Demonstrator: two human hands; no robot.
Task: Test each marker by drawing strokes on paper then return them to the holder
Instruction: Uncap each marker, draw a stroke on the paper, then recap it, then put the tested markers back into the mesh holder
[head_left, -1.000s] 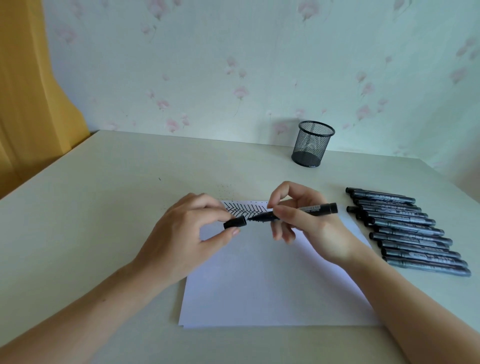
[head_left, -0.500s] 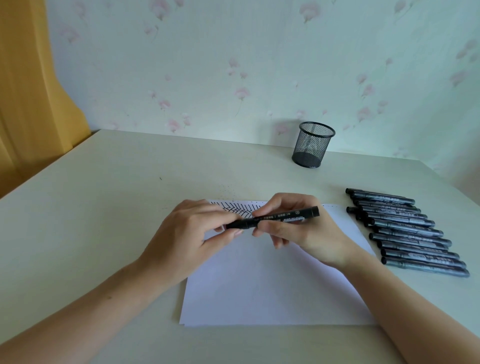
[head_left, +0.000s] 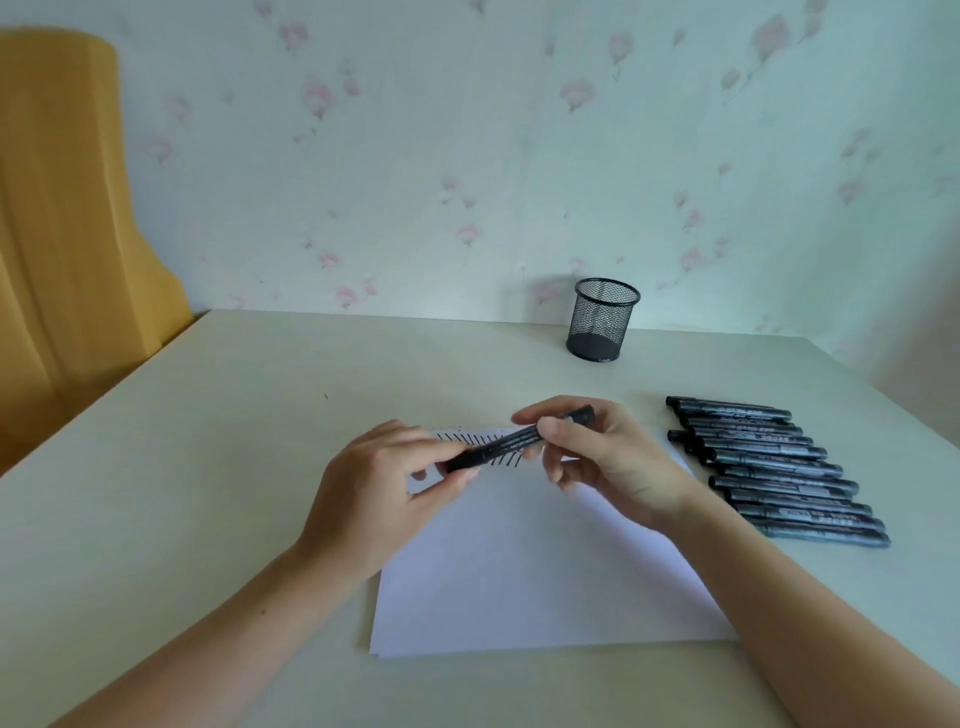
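A black marker (head_left: 511, 441) with its cap on is held level above the white paper (head_left: 540, 561). My left hand (head_left: 379, 499) pinches the capped end between thumb and fingers. My right hand (head_left: 608, 462) grips the barrel near its far end. Black strokes (head_left: 480, 448) run along the paper's top edge, partly hidden by the marker and my fingers. A black mesh holder (head_left: 602, 319) stands at the back of the table, away from both hands. Several more black markers (head_left: 769, 467) lie in a row on the right.
The pale table (head_left: 234, 441) ends at a wall with floral wallpaper behind the holder. A yellow curtain (head_left: 67, 234) hangs past the table's left edge. The row of markers lies close to my right forearm.
One second ago the cap in my left hand was apart from the marker tip. The cap went onto the marker, and both hands now hold the capped marker, tilted slightly up to the right.
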